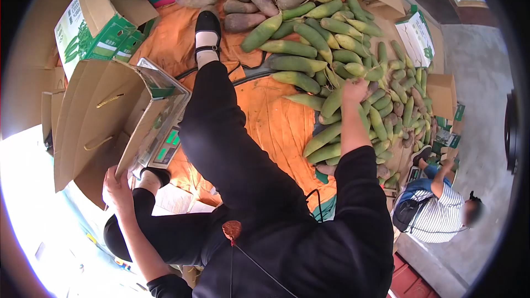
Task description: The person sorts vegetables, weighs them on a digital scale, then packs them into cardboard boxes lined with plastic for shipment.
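Note:
My left hand [117, 190] pinches the edge of an open cardboard box [130, 146], whose flaps stand up and which carries rope handles. This box rests on a digital scale [165, 148] with a lit green display. On the right, my right hand [355, 91] reaches into a large heap of green radishes [301, 48]. Its fingers are curled around a green radish [375, 73], mostly hidden by the hand and its neighbours. Other radishes lie against the hand and wrist on both sides.
Purple-skinned radishes [243, 22] lie at the top on an orange cloth [276, 127]. Printed cartons [99, 38] stand at the upper left, another carton [417, 36] at the upper right. A person in a striped shirt [441, 218] crouches at the lower right beside the heap.

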Tool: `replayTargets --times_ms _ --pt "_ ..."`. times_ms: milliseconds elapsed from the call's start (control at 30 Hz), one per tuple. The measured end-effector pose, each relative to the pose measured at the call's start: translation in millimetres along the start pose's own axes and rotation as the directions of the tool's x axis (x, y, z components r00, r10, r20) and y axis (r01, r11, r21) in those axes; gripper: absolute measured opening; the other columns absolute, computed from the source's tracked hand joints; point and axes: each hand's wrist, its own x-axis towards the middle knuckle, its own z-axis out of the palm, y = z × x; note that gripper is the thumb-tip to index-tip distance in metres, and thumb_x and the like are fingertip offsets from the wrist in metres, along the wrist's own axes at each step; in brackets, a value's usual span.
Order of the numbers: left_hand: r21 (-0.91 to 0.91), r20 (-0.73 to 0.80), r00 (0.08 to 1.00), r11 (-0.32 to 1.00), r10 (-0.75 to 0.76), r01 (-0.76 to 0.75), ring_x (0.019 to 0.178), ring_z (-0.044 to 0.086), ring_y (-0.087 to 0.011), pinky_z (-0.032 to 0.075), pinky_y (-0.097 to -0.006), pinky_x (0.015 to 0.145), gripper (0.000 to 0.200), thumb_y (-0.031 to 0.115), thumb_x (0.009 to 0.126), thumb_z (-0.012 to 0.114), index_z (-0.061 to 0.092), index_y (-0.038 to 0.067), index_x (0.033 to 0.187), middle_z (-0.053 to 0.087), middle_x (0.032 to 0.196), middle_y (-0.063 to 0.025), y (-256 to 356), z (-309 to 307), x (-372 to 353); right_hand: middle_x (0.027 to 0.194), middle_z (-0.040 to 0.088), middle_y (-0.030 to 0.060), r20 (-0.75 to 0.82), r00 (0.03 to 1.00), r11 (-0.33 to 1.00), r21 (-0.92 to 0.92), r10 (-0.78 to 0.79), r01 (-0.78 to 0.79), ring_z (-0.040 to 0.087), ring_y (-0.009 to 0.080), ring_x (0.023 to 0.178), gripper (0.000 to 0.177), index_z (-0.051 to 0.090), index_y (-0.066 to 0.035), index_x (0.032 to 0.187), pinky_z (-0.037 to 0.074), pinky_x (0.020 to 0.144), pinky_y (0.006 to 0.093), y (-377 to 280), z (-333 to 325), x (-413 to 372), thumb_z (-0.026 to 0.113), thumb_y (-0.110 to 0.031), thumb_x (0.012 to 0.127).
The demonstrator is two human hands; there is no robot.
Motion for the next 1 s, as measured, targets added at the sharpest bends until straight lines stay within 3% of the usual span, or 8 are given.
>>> replayTargets --times_ms 67,200,333,533,633,800,900,1000 --pt "-0.024 0.014 1.0 1.0 0.007 -0.007 0.076 0.061 -0.0304 0.047 -0.0367 0.068 0.011 0.008 0.08 0.062 0.061 0.002 0.089 0.062 0.081 -0.0146 1.6 -1.6 -0.2 0.11 0.06 0.017 -0.056 0.997 0.996 -0.067 0.061 -0.064 0.058 0.0328 0.103 0.058 0.052 0.0 0.119 0.045 0.091 0.0399 34.4 12.0 36.7 0.074 -0.019 0.069" --pt "0.002 0.022 1.0 1.0 -0.005 0.005 0.076 0.06 -0.0331 0.046 -0.0392 0.067 0.01 0.008 0.079 0.061 0.06 0.001 0.087 0.061 0.08 -0.015 9.6 -5.3 1.3 0.132 0.046 0.0177 0.163 0.986 0.861 0.505 -0.024 -0.062 0.05 0.027 0.115 0.073 0.035 0.005 0.135 0.039 0.1 0.035 98.8 50.3 101.5 0.071 -0.009 0.073" --pt "0.028 -0.005 1.0 0.999 -0.021 0.021 0.078 0.06 -0.0314 0.046 -0.0381 0.07 0.01 0.009 0.078 0.063 0.061 0.002 0.085 0.062 0.08 -0.0127 14.7 -8.0 -1.0 0.131 0.049 0.0149 0.37 0.924 0.894 0.377 0.096 -0.243 0.051 0.0266 0.114 0.073 0.033 0.004 0.138 0.039 0.099 0.0347 48.3 25.8 90.1 0.069 -0.016 0.078" --pt "0.072 0.001 0.998 0.995 -0.063 0.063 0.081 0.062 -0.0293 0.048 -0.0361 0.073 0.01 0.01 0.078 0.063 0.063 0.005 0.087 0.063 0.081 -0.0106 24.6 -14.9 0.5 0.098 0.066 0.0085 0.454 0.889 0.955 0.285 -0.059 -0.082 0.058 0.0209 0.091 0.031 0.065 0.001 0.103 0.043 0.078 0.033 38.6 37.8 98.2 0.05 -0.024 0.091" --pt "0.063 0.002 0.997 0.995 -0.074 0.074 0.081 0.062 -0.0286 0.049 -0.0361 0.072 0.011 0.011 0.076 0.065 0.065 0.006 0.087 0.065 0.083 -0.0094 25.3 -17.2 0.1 0.1 0.064 0.0086 0.468 0.878 0.905 0.409 -0.099 -0.116 0.057 0.021 0.093 0.029 0.066 0.001 0.097 0.042 0.08 0.0329 29.9 43.8 86.7 0.05 -0.022 0.091" --pt "0.022 0.007 0.998 0.998 -0.067 0.066 0.081 0.063 -0.0277 0.05 -0.0357 0.072 0.012 0.014 0.077 0.065 0.066 0.008 0.087 0.065 0.082 -0.0082 23.6 -15.6 -3.6 0.108 0.062 0.0069 0.504 0.832 0.92 0.392 -0.232 0.019 0.057 0.0184 0.097 0.031 0.064 0.001 0.106 0.042 0.084 0.0303 -7.5 14.8 43.3 0.05 -0.025 0.094" --pt "0.028 0.011 0.997 0.997 -0.074 0.074 0.082 0.063 -0.0272 0.05 -0.0361 0.072 0.012 0.016 0.077 0.065 0.066 0.01 0.088 0.065 0.082 -0.0073 25.0 -11.8 -6.1 0.116 0.059 0.0062 0.598 0.778 0.866 0.477 -0.194 -0.151 0.054 0.0196 0.102 0.035 0.059 -0.003 0.116 0.042 0.085 0.0355 -8.5 12.2 34.7 0.048 -0.029 0.095" --pt "0.068 -0.012 1.0 0.998 -0.011 0.012 0.081 0.063 -0.0256 0.05 -0.0368 0.071 0.009 0.016 0.076 0.065 0.064 0.011 0.084 0.064 0.08 -0.0057 23.0 -10.3 -7.6 0.123 0.055 0.0041 0.681 0.731 0.893 0.298 0.048 -0.336 0.047 0.0202 0.114 0.035 0.054 -0.011 0.123 0.041 0.086 0.0489 -59.0 -38.8 -8.8 0.044 -0.033 0.097"
